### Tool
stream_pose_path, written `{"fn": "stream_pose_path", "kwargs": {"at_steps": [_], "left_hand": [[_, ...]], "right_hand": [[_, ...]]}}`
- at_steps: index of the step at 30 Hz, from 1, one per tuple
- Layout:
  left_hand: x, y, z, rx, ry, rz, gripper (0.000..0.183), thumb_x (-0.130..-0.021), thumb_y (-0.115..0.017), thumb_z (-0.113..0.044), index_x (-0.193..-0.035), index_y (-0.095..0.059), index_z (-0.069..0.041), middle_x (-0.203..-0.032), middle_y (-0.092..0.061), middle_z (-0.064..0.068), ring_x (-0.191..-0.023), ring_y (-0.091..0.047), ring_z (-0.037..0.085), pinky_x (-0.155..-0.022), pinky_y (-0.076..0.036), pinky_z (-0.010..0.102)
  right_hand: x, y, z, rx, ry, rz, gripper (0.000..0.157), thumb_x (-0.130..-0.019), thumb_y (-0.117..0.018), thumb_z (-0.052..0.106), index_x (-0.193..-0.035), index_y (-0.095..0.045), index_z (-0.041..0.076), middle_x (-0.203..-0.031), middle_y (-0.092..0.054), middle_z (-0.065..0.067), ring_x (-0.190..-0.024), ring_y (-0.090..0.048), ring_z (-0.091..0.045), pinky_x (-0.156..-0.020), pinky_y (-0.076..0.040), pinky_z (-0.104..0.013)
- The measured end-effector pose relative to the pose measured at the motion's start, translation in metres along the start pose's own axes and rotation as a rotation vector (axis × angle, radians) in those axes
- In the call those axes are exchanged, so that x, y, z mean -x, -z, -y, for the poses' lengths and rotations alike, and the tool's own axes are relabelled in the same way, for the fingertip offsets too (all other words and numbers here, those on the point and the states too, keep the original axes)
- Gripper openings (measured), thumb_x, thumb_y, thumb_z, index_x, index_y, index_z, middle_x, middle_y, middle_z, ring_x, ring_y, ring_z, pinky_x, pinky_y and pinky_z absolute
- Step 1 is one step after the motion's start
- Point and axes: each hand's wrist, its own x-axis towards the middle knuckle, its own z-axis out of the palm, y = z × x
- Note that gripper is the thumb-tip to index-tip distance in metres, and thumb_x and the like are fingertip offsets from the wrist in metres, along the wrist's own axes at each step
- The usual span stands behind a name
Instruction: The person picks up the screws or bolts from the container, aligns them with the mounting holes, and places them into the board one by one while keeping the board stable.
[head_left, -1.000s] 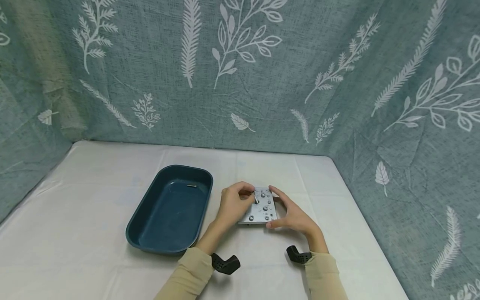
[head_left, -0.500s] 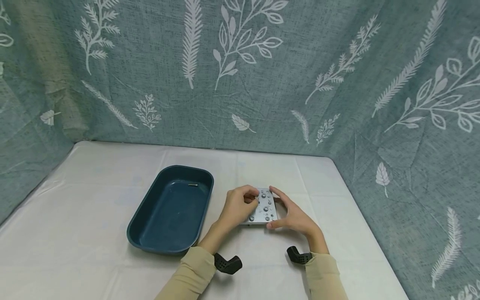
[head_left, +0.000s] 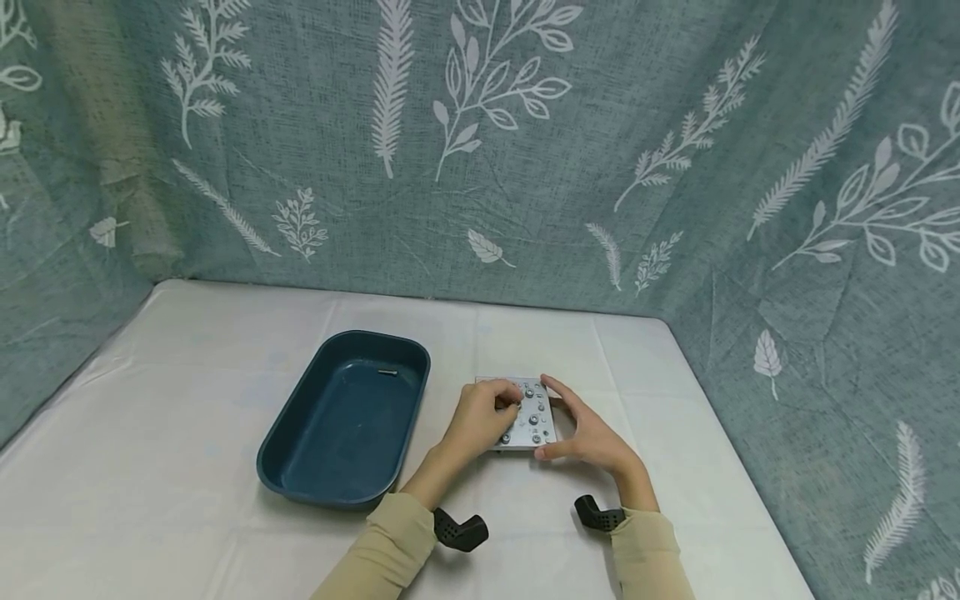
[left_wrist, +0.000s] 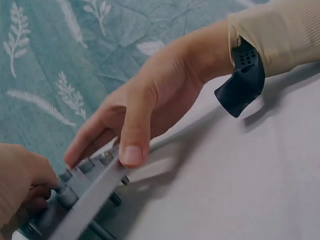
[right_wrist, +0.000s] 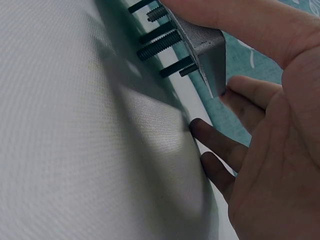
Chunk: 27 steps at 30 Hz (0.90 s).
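A silver metal plate (head_left: 528,435) studded with socket-head bolts (head_left: 534,420) lies before me in the head view. Threaded bolt shanks (right_wrist: 159,46) stick out below its underside, holding it off the white cloth. My left hand (head_left: 478,417) reaches over the plate's left part, thumb and index finger pinching a bolt that the fingers mostly hide. In the left wrist view a bolt head (left_wrist: 66,196) shows right by those fingertips. My right hand (head_left: 592,433) grips the plate's right end, thumb on the near edge and a finger at the far corner.
Left of the plate stands a dark blue tray (head_left: 341,492) with one loose bolt (head_left: 387,372) near its far end. White cloth (head_left: 187,400) covers the table. A patterned green curtain (head_left: 330,150) hangs behind and at the sides.
My left hand has moved slightly right over the plate. The bolt, seen standing under its fingertips a second ago, is now mostly covered by them. The right hand keeps its grip.
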Motion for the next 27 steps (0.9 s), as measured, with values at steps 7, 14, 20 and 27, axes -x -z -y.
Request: {"fn": "stream_pose_path", "kwargs": {"at_steps": [7, 14, 20, 27], "left_hand": [[0.001, 0.016, -0.024, -0.052, -0.028, 0.027, 0.018, -0.094, -0.063, -0.006, -0.108, -0.073, -0.005, -0.108, -0.069, 0.006, -0.098, -0.063, 0.021, -0.081, -0.052, 0.034], [0.008, 0.055, -0.050, -0.086, -0.128, 0.095, 0.016, -0.096, -0.061, -0.008, -0.106, -0.073, -0.008, -0.103, -0.068, 0.001, -0.093, -0.063, 0.015, -0.078, -0.054, 0.033], [0.004, 0.106, -0.061, -0.274, -0.231, 0.117, 0.014, -0.095, -0.063, -0.008, -0.103, -0.074, -0.012, -0.101, -0.069, -0.001, -0.089, -0.063, 0.010, -0.073, -0.053, 0.028], [0.002, 0.178, -0.033, -0.491, -0.239, 0.125, 0.014, -0.093, -0.064, -0.003, -0.102, -0.073, -0.006, -0.099, -0.069, 0.006, -0.082, -0.064, 0.017, -0.067, -0.054, 0.033]], "right_hand": [[0.000, -0.001, 0.002, 0.000, -0.011, -0.007, 0.114, -0.065, -0.094, 0.024, -0.156, -0.027, 0.033, -0.147, -0.043, -0.006, -0.138, -0.033, -0.026, -0.113, -0.013, -0.058], [-0.002, 0.000, 0.003, 0.007, 0.007, -0.003, 0.112, -0.065, -0.094, 0.024, -0.156, -0.028, 0.032, -0.146, -0.044, -0.008, -0.138, -0.033, -0.027, -0.113, -0.011, -0.059], [-0.001, 0.003, 0.005, 0.014, 0.009, -0.034, 0.116, -0.062, -0.095, 0.023, -0.156, -0.028, 0.030, -0.147, -0.043, -0.007, -0.139, -0.032, -0.027, -0.114, -0.010, -0.057], [-0.001, -0.002, 0.003, -0.004, -0.005, -0.009, 0.118, -0.062, -0.095, 0.022, -0.157, -0.026, 0.028, -0.145, -0.046, -0.010, -0.140, -0.030, -0.029, -0.114, -0.008, -0.057]]}}
